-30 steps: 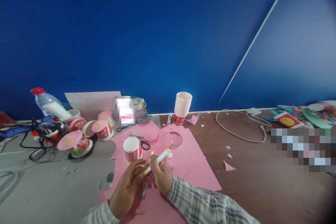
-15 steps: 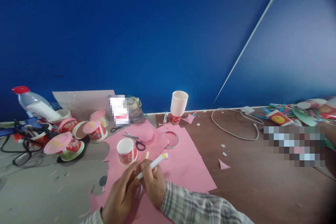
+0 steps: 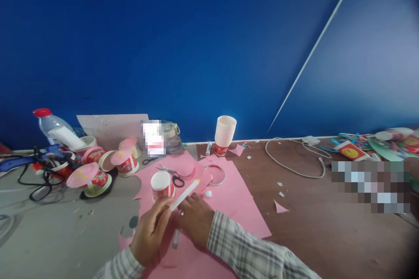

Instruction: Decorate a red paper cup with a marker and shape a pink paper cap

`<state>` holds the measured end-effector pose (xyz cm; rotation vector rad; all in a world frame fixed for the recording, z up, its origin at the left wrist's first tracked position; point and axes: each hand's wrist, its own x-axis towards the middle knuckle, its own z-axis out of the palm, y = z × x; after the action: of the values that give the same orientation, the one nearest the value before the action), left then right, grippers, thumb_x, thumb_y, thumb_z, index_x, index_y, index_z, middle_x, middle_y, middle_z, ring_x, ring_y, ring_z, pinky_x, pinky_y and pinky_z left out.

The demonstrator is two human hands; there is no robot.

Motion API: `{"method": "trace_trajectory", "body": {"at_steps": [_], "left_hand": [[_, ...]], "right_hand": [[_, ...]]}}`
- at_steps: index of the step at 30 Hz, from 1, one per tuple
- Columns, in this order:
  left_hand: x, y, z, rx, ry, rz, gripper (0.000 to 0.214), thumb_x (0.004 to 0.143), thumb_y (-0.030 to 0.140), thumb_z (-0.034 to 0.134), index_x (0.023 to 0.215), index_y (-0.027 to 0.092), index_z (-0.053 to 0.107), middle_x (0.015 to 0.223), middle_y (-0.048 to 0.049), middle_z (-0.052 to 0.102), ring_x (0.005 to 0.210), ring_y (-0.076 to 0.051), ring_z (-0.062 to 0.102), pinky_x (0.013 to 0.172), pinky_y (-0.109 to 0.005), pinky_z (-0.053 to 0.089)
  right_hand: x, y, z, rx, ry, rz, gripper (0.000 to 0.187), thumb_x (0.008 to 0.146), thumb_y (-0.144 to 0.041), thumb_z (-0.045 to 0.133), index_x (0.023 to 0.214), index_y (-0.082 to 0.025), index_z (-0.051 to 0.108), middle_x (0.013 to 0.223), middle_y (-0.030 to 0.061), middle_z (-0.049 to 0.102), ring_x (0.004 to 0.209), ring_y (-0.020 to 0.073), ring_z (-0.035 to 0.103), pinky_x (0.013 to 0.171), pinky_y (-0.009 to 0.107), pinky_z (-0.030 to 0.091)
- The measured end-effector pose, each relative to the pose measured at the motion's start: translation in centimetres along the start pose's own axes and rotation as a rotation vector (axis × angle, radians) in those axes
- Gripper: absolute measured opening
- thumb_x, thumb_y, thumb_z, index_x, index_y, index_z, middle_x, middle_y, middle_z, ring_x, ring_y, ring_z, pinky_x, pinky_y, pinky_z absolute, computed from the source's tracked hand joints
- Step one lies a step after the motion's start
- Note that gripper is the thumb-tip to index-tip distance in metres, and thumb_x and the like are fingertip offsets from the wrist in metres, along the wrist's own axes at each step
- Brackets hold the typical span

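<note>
My left hand (image 3: pixel 151 231) is closed on a slim white tube with a yellow tip (image 3: pixel 185 195), like a marker, slanting up to the right. Close against it, my right hand (image 3: pixel 197 218) has its fingers curled downward; what they grip is mostly hidden. A narrow greyish piece (image 3: pixel 176 239) shows just below those fingers. Pink paper (image 3: pixel 235 209) lies under both hands. A small white lump (image 3: pixel 208 194) rests on it, right of the tube. Just beyond my left hand stands a red-and-white paper cup (image 3: pixel 163 185), with scissors (image 3: pixel 176 178) and a tape ring (image 3: pixel 223 175) behind.
A stack of paper cups (image 3: pixel 225 135) stands near the blue wall. Pink-topped cup pieces (image 3: pixel 94 178), a red-capped bottle (image 3: pixel 49 120) and a jar (image 3: pixel 173 139) are at left. A white cable (image 3: pixel 294 172), paper scraps (image 3: pixel 279 207) and mixed craft items (image 3: pixel 382 144) lie right.
My right hand has moved off the tube's upper part and turned palm down, leaving the tube in my left hand. The white lump now lies on the paper. The view has shifted slightly.
</note>
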<state>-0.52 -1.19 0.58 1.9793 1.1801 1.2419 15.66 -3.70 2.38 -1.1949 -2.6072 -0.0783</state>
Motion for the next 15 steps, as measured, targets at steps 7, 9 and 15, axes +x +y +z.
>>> {"method": "trace_trajectory", "body": {"at_steps": [7, 9, 15], "left_hand": [[0.0, -1.3, 0.3, 0.010, 0.013, -0.083, 0.027, 0.067, 0.029, 0.052, 0.089, 0.020, 0.062, 0.066, -0.0087, 0.073, 0.060, -0.030, 0.064, 0.053, -0.038, 0.053], [0.0, -1.4, 0.3, -0.003, -0.010, -0.097, 0.027, 0.067, 0.028, 0.052, 0.090, 0.019, 0.061, 0.052, -0.0029, 0.067, 0.050, -0.027, 0.061, 0.048, -0.036, 0.051], [0.0, -0.8, 0.8, 0.013, -0.088, -0.050, 0.028, 0.061, 0.025, 0.058, 0.089, 0.021, 0.064, 0.040, 0.0015, 0.060, 0.035, -0.024, 0.053, 0.036, -0.033, 0.045]], "right_hand": [[0.2, 0.4, -1.3, -0.042, -0.075, -0.055, 0.013, 0.083, -0.013, 0.049, 0.085, -0.015, 0.062, 0.081, 0.0101, 0.063, 0.067, 0.0264, 0.059, 0.059, 0.037, 0.042], [-0.3, 0.8, -3.4, 0.029, -0.178, -0.070, 0.011, 0.078, -0.016, 0.057, 0.088, -0.013, 0.060, 0.080, 0.0106, 0.065, 0.063, 0.0261, 0.060, 0.057, 0.036, 0.042], [-1.6, 1.4, -9.5, 0.582, 0.015, 0.222, 0.011, 0.080, -0.019, 0.056, 0.091, -0.021, 0.055, 0.070, 0.0009, 0.065, 0.058, 0.0186, 0.060, 0.053, 0.025, 0.042]]}}
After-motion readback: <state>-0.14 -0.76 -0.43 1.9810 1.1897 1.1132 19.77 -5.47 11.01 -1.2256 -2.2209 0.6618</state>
